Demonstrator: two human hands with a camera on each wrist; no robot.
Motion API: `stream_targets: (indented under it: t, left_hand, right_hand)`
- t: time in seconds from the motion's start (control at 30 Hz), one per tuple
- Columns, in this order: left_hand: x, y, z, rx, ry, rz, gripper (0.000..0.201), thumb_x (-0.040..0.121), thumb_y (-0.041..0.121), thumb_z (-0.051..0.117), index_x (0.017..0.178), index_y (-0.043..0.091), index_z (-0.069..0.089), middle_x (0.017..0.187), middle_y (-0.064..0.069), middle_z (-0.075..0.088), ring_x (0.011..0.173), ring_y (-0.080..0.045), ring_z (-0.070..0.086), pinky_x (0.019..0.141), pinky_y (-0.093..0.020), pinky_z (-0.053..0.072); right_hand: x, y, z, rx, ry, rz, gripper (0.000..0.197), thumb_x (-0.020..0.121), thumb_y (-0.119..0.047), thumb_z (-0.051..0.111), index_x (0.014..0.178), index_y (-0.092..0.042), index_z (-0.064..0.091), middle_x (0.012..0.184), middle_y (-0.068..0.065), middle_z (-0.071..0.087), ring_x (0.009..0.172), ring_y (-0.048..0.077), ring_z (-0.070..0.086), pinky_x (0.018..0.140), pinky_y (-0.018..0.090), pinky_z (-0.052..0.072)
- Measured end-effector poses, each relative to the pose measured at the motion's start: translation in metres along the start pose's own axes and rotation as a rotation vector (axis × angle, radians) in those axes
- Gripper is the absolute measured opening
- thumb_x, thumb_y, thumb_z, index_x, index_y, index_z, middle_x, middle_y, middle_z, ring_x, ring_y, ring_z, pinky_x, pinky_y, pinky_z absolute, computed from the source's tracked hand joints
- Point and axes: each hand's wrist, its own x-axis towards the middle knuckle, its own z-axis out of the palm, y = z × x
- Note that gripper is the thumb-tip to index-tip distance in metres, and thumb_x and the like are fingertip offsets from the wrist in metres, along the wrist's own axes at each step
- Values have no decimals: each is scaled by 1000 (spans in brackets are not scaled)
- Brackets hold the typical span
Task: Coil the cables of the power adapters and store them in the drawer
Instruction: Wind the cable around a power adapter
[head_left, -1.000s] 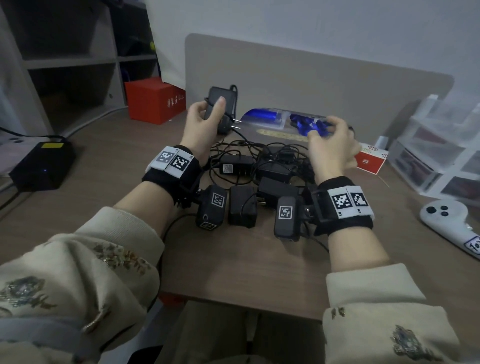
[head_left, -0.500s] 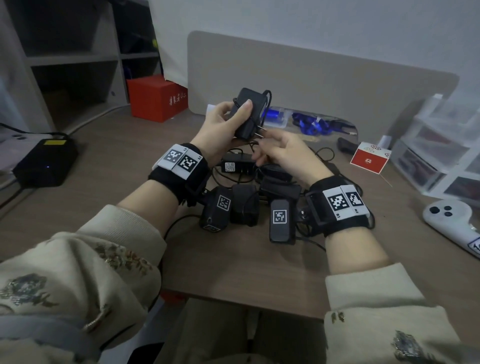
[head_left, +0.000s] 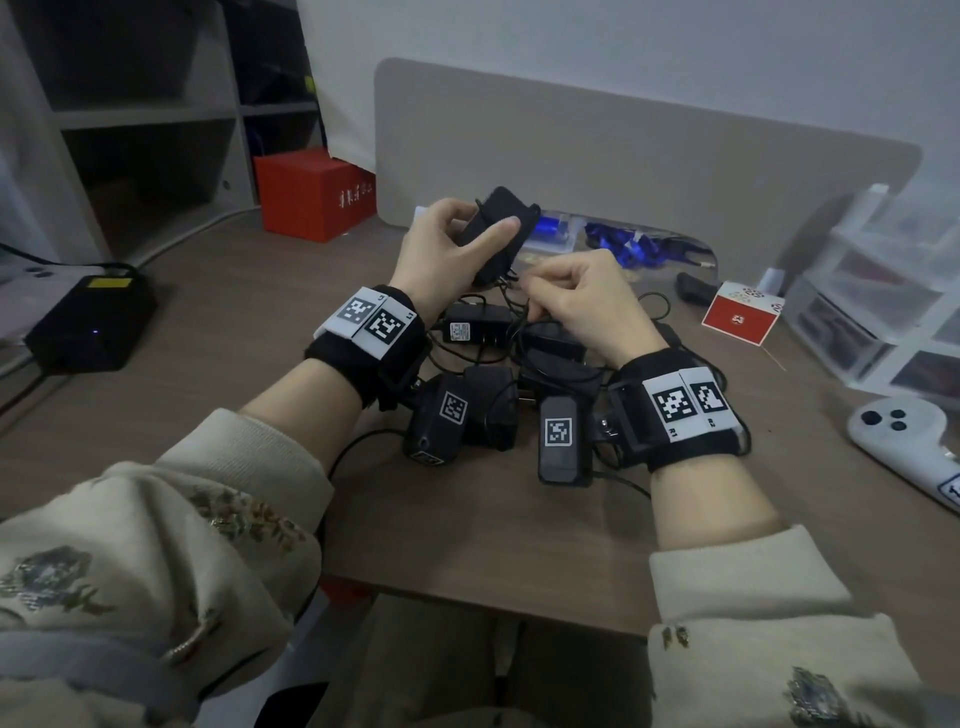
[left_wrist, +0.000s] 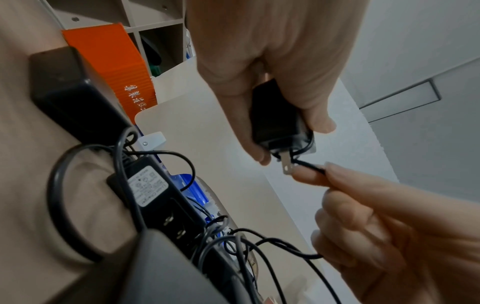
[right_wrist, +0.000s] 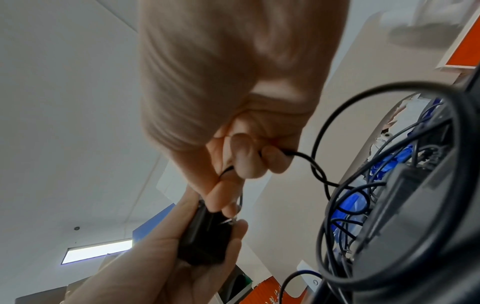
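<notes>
Left hand (head_left: 441, 249) wraps the black adapter (head_left: 498, 228) above the tabletop (head_left: 467, 545) pile; right hand (head_left: 576, 296) pinches its cable (left_wrist: 310, 166) beside the prongs. Thin, limp cord, light brick: likely tangle-prone; hold the body.

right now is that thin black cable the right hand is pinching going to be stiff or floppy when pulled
Probably floppy: the cable sags in loose loops below the right hand. It may snag, since it runs into the tangled pile of adapters. It looks light next to the held adapter.
</notes>
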Motion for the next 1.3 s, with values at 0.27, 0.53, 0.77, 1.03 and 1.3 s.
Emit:
stream_targets:
  t: [0.27, 0.53, 0.77, 1.03, 1.3]
  left_hand:
    - [-8, 10, -1, 78, -124, -18, 34, 82, 26, 79, 101, 3, 62, 76, -3, 66, 51, -3, 64, 44, -23, 50]
    - [-9, 9, -3, 253, -280, 89, 39, 100, 30, 55, 63, 21, 60, 44, 10, 53, 42, -4, 53, 42, -26, 48]
    - [-10, 13, -7, 338, -460, 107, 45, 105, 28, 44, 62, 22, 53, 43, 14, 52, 40, -2, 49, 42, -15, 39]
    - [-11, 19, -15, 273, -674, -25, 37, 105, 30, 42, 76, 13, 58, 51, 8, 55, 44, -4, 51, 44, -16, 41]
    - [-14, 15, -19, -98, -792, -157, 43, 104, 30, 42, 71, 22, 68, 60, 1, 61, 48, -11, 55, 46, -23, 45]
  right_hand:
    - [-3, -7, 3, 74, 122, -47, 23, 85, -23, 75, 74, -4, 69, 60, -1, 61, 54, 4, 49, 58, 18, 40]
    - [-2, -2, 1, 14, 181, -26, 44, 69, -40, 84, 68, -2, 62, 56, 9, 49, 53, 12, 40, 56, 28, 38]
    - [-4, 4, -4, -155, 237, -64, 57, 58, -65, 77, 53, -20, 43, 51, -10, 41, 53, 9, 37, 57, 30, 36]
    - [-3, 6, -5, 41, 136, -172, 52, 62, -58, 76, 57, -14, 48, 54, -9, 40, 52, 1, 35, 52, 15, 31]
    - [-5, 2, -6, 133, 156, -245, 87, 73, -82, 43, 62, 4, 51, 57, 5, 43, 57, 6, 40, 55, 21, 32]
